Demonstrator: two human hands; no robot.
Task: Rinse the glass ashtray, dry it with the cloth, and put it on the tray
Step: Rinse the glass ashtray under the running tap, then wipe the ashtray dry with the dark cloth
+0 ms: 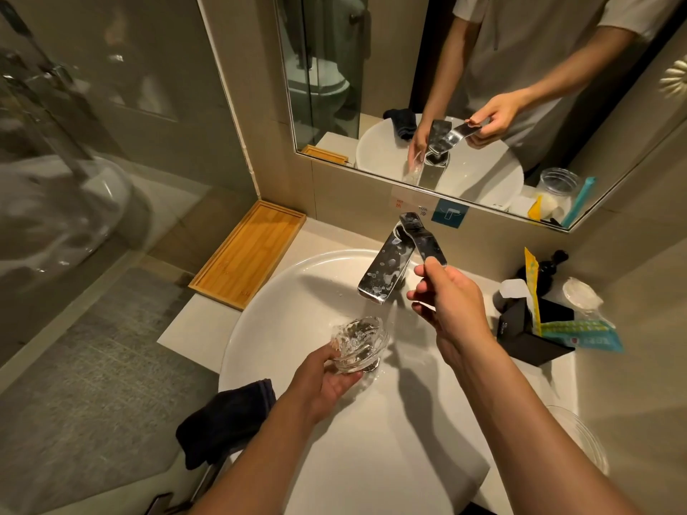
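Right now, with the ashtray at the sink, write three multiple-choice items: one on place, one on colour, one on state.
1. Where is the bamboo tray?
A. on the counter left of the basin
B. inside the basin
C. on the floor

2. What colour is the cloth on the basin's near-left rim?
A. white
B. dark navy
C. yellow

3. What is happening to the glass ashtray?
A. it lies dry on the tray
B. it is wrapped in the cloth
C. the left hand holds it with water splashing in it

Key: 1 A, the tray lies empty beside the basin; 2 B, it looks near-black; 3 C, while the right hand grips the faucet lever.
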